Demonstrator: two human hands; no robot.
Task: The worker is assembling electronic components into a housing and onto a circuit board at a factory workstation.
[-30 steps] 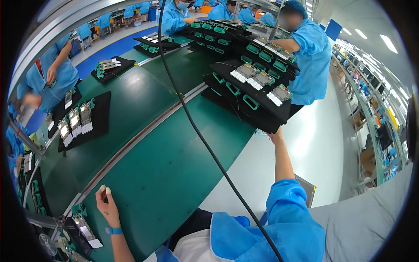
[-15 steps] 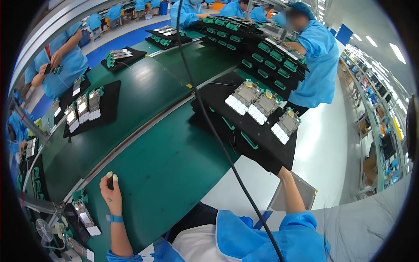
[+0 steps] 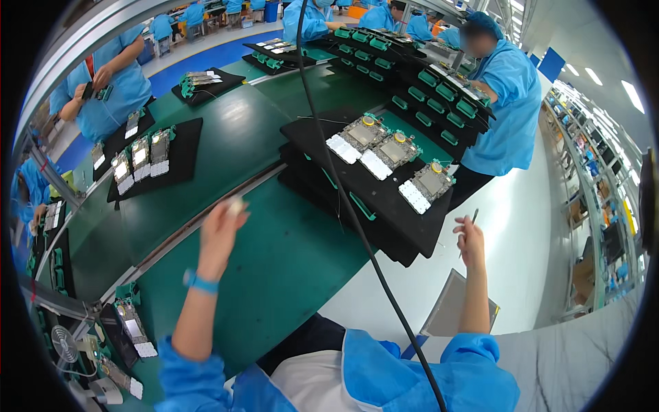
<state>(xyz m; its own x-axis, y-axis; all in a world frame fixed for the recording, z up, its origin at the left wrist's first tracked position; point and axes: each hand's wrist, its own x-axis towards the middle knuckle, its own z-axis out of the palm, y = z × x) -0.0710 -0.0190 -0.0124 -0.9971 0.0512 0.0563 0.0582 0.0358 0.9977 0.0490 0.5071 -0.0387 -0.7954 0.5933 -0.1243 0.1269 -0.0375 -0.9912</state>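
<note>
Two hands raised over a green work table, each pinching something.

Head view: the left hand is lifted, fingers pinching a small white piece above the green table. The right hand, beside the black tray with 3 boards, pinches thin tweezers upright.
</note>
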